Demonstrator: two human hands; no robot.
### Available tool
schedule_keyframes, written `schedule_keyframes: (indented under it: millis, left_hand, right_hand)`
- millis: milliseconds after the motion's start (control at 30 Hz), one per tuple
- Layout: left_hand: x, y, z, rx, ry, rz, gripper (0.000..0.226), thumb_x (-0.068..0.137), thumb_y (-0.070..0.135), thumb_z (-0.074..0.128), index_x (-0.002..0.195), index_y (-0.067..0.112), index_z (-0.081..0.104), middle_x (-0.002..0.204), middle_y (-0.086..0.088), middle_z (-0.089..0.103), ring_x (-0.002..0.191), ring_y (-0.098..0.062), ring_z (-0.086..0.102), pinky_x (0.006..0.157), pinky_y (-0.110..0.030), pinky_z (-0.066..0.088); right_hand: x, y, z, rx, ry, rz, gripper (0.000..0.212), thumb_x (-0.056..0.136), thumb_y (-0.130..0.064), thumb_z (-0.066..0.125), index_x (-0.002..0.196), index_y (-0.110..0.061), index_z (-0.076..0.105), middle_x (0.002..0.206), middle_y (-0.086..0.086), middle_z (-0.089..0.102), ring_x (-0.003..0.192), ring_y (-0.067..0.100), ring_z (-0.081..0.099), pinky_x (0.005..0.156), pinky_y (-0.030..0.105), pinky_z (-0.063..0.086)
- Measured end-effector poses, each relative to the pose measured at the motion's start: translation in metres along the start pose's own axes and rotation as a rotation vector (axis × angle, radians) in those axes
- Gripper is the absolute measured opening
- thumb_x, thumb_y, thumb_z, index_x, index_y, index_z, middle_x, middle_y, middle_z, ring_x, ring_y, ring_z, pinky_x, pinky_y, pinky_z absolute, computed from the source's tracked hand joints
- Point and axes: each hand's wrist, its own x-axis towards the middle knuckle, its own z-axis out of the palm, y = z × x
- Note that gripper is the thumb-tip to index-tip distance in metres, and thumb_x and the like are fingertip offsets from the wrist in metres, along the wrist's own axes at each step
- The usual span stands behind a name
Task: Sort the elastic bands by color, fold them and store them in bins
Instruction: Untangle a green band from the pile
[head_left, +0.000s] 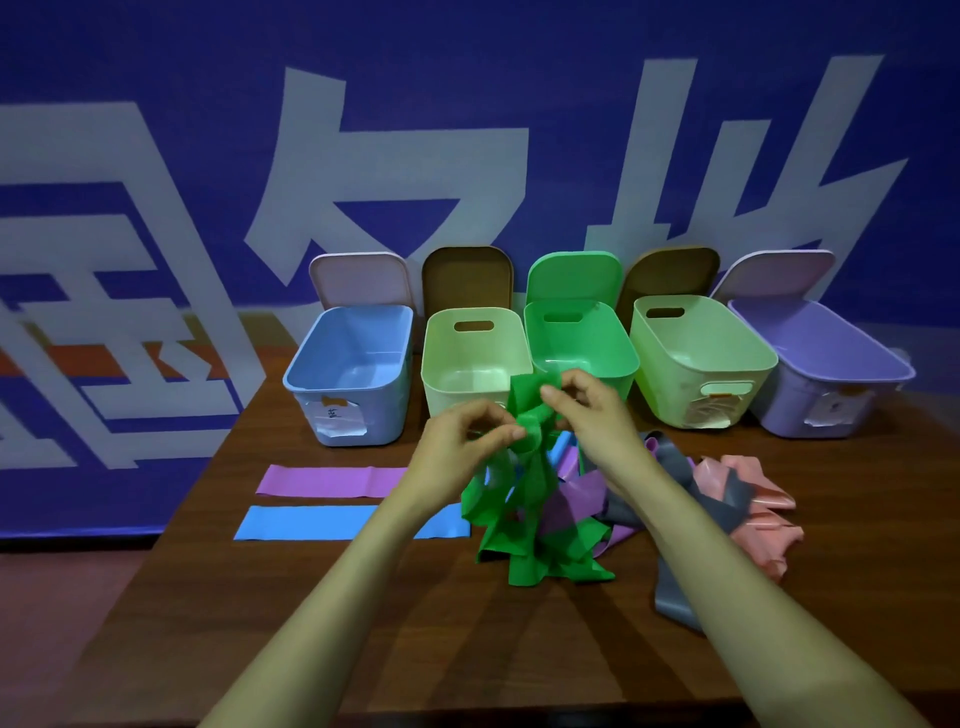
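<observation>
Two grips busy: L grip & R grip each pinch green bands; tails hang below onto counter.

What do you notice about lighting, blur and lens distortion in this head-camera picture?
Head view: dim, flat light, no harsh glare on the table. Head view: the wall banner smears at far left; the left hand, right hand and green band are fairly sharp. Head view: the wide lens tilts the purple bin outward and stretches the forearms.
</observation>
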Motion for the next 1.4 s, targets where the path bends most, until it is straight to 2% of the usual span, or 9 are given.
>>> schedule_keyframes:
  millis: [100,267,433,600,767,967,1167,1300,1400]
  left_hand:
    - [-0.001,0.002,0.000,0.036,-0.115,-0.022,0.009,0.087,0.020,0.065,0.082,0.014,0.060,0.075,0.004,0.063,0.070,-0.010,0.056,0.071,-0.028,0.046]
    - [0.001,0.004,-0.002,-0.060,0.110,-0.069,0.011,0.094,0.020,0.055,0.084,0.015,0.055,0.069,0.010,0.054,0.064,0.000,0.048,0.063,-0.012,0.039]
    - [0.003,0.007,0.006,-0.157,0.265,-0.125,0.015,0.097,0.022,0.048,0.084,0.014,0.048,0.063,0.004,0.044,0.060,-0.013,0.039,0.061,-0.030,0.035]
    - [0.004,0.008,0.009,-0.179,0.228,-0.086,0.014,0.097,0.022,0.047,0.085,0.016,0.047,0.064,0.006,0.044,0.058,-0.007,0.037,0.058,-0.027,0.032]
    - [0.008,-0.005,-0.008,-0.088,0.349,-0.058,0.014,0.093,0.022,0.055,0.080,0.016,0.054,0.059,0.005,0.041,0.055,-0.013,0.035,0.052,-0.030,0.031]
    - [0.000,-0.027,-0.002,0.420,-0.031,-0.164,0.017,0.095,0.028,0.052,0.092,0.015,0.062,0.070,-0.001,0.052,0.064,-0.016,0.046,0.058,-0.027,0.033]
    - [-0.004,-0.013,0.013,-0.197,0.053,-0.281,0.029,0.095,0.042,0.048,0.105,0.018,0.061,0.104,-0.004,0.066,0.091,-0.017,0.060,0.076,-0.030,0.048]
    - [-0.001,-0.011,0.009,-0.146,-0.014,-0.183,0.025,0.088,0.032,0.063,0.088,0.008,0.069,0.094,-0.023,0.067,0.075,-0.019,0.058,0.068,-0.038,0.049]
    - [0.000,-0.014,0.004,-0.120,0.066,-0.112,0.019,0.084,0.028,0.069,0.081,0.009,0.070,0.082,-0.016,0.069,0.074,-0.018,0.060,0.073,-0.037,0.050]
  right_hand:
    - [0.004,0.000,-0.002,-0.008,0.056,0.009,0.014,0.095,-0.019,0.051,0.084,-0.019,0.059,0.081,0.002,0.062,0.081,0.018,0.058,0.080,0.038,0.047]
    - [0.008,0.004,-0.001,-0.148,0.106,-0.013,0.014,0.093,-0.024,0.054,0.080,-0.019,0.057,0.083,0.006,0.057,0.079,0.022,0.054,0.077,0.038,0.044]
    - [0.001,-0.004,0.010,-0.043,0.043,0.041,0.006,0.094,-0.018,0.054,0.095,-0.017,0.059,0.087,0.000,0.059,0.084,0.016,0.056,0.072,0.026,0.047]
    - [-0.010,-0.004,0.019,0.035,-0.206,0.177,0.042,0.080,-0.012,0.071,0.113,-0.019,0.045,0.097,-0.004,0.054,0.089,0.009,0.057,0.079,0.025,0.050]
    - [-0.002,0.008,0.008,-0.111,-0.145,0.139,0.022,0.088,-0.009,0.061,0.110,-0.009,0.055,0.084,-0.006,0.052,0.085,0.012,0.051,0.071,0.021,0.042]
    - [0.001,0.017,-0.002,-0.386,-0.168,-0.020,0.007,0.092,-0.014,0.056,0.091,-0.009,0.061,0.072,0.002,0.048,0.066,0.012,0.042,0.062,0.026,0.031]
    - [-0.010,0.001,-0.003,-0.579,-0.225,-0.204,0.015,0.079,-0.018,0.072,0.090,-0.022,0.063,0.076,-0.006,0.044,0.067,0.006,0.041,0.059,0.019,0.031]
    - [-0.008,-0.004,-0.011,-0.553,-0.273,-0.123,0.023,0.071,-0.016,0.079,0.086,-0.020,0.063,0.068,-0.004,0.046,0.062,0.010,0.041,0.052,0.017,0.031]
    - [-0.004,-0.003,-0.021,-0.350,-0.417,0.036,0.023,0.070,-0.014,0.080,0.089,-0.014,0.065,0.069,0.004,0.048,0.064,0.015,0.043,0.058,0.020,0.035]
